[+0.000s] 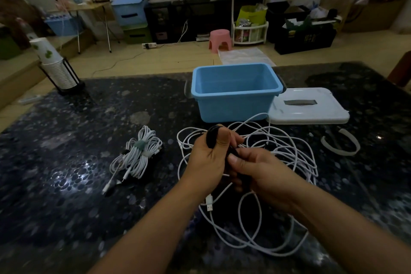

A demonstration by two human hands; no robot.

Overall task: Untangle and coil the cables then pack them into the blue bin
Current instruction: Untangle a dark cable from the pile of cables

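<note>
Left hand (211, 153), just below the middle of the frame, is curled round a black cable (212, 138) that loops dark over its fingers, so it seems to serve as the spool. Right hand (255, 169) meets it from the right, thumb and fingers pinched on the same black strand where it leaves the other fist. Both hover over a loose white cable (278, 155) that sprawls in wide tangled loops across the dark speckled table (66, 151), its white plug (209, 203) lying below the wrists.

Judging from this, the coiling step is in hand: the black cable is being wound, while the white one is yet to be sorted. One white bundle (139, 153), already coiled and tied, lies at centre left, well apart from the blue bin (235, 91), which stands open in the upper middle with nothing visible inside. Its white lid (309, 107) rests flat just to the right, and a curved white strap (340, 142) lies further right.

The next move probably calls for the right hand to feed more black strand round the left fingers, keeping the loops even and clear of the white tangle beneath, then securing the coil before it goes into the bin
</note>
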